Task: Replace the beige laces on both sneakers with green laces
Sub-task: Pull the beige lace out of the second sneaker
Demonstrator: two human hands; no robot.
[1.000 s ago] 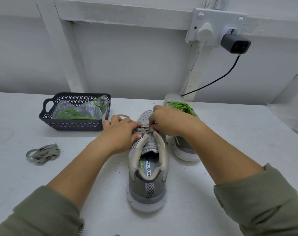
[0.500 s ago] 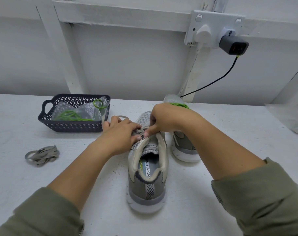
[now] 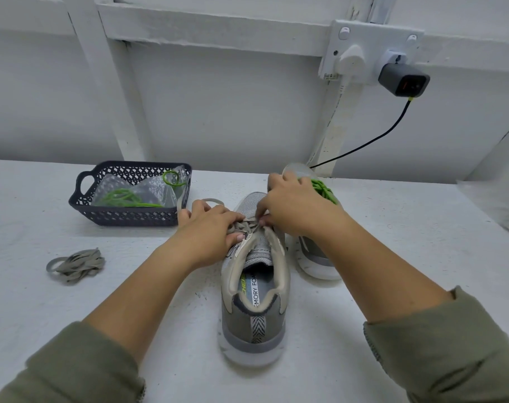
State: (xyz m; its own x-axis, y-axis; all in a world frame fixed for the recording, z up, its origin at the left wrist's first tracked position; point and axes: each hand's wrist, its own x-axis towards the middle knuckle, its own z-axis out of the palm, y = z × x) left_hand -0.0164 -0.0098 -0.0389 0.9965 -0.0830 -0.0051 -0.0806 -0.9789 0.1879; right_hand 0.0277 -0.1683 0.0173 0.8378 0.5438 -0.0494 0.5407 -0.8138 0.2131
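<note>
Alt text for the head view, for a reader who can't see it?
The left hand and right hand pinch the beige lace on the near sneaker on a table. Right of it stands a second sneaker with green laces; a basket holding green lace and a loose beige lace lie left.

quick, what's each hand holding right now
Left hand: closed, fingers curled on the beige lace of the near sneaker.
Right hand: closed, pinching the same lace.
</note>
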